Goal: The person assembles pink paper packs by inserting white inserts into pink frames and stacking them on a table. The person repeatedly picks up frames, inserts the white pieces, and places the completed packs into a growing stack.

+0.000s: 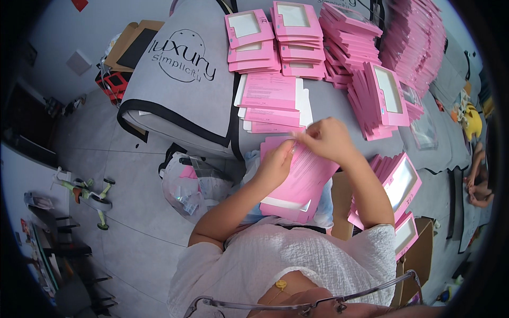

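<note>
Pink carton (297,183) lies over the lap (325,204); left grip (278,160) and right grip (330,139) appear closed on its upper portion. This unit appears unfinished; windowed cartons (298,17) stacked on the grey couch (183,114) may be complete.

You have a flat pink carton (297,183) just right of the frame's centre, slightly below the middle, lying at a slant, printed with small dark lines, a white strip (281,203) crossing its lower end.
</note>
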A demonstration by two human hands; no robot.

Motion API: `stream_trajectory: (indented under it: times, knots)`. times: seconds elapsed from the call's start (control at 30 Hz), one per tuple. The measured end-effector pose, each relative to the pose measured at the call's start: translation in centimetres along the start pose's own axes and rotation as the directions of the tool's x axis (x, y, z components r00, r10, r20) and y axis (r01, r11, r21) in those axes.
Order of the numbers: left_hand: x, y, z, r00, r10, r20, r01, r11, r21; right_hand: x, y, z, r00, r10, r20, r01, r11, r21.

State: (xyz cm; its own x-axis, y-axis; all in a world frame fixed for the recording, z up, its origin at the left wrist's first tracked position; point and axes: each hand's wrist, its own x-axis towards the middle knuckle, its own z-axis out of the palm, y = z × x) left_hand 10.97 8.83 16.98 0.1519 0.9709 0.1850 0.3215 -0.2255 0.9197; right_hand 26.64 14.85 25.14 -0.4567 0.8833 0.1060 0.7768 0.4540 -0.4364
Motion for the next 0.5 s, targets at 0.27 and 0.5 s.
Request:
stream_trajectory:
  times: [0.27,0.5]
  knots:
    - [-0.9,0.1,0.1,0.985,0.118,0.127,-0.125,0.991,0.047,-3.1,5.2,3.9,0.834,-0.123,0.538,-0.373,0.592,0.715]
    - [-5.1,-1.5,-4.0,0.902,-0.042,0.431,-0.036,0.985,0.171,-7.6,3.4,1.4,0.859,-0.215,0.465,-0.297,0.529,0.795]
